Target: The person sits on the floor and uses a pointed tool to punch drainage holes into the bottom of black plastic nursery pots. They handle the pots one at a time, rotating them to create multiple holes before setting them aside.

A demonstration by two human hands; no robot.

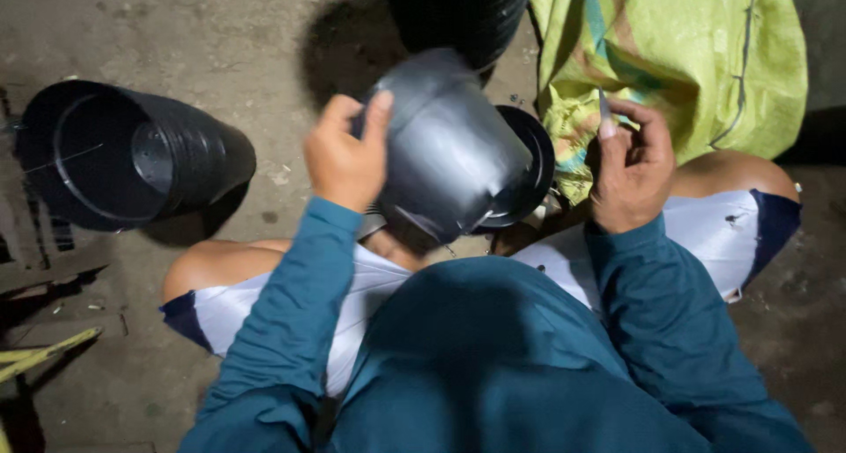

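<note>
Head view. The person sat low over a bare concrete floor (264,30), knees spread, wearing a teal long-sleeved top and white shorts with dark hems.

The left hand (345,153) was raised in front of the body. Its fingers (381,109) were closed over the base edge of a black plastic pot (449,153), thumb on the near side. The pot was held upside down and tilted, base up and to the left, open rim down and to the right. It sat clear of the floor, above the gap between the knees.

Just behind and right of the held pot, a second black round piece (533,158) showed as a dark disc with a raised rim. Whether it was a pot or a lid could not be determined.

The right hand (630,171) was held near the right knee, well apart from the pot. Its fingers were curled nearly shut, pinching a small thin pale object (604,114) that stood upright above the fingertips. The kind of object could not be determined.

A nested stack of black pots (132,153) lay on its side on the floor at the left, open mouth toward the camera. Another dark stack (458,12) stood at the top centre. A yellow-green woven sack (687,56) lay at the upper right, touching the right knee area.
</note>
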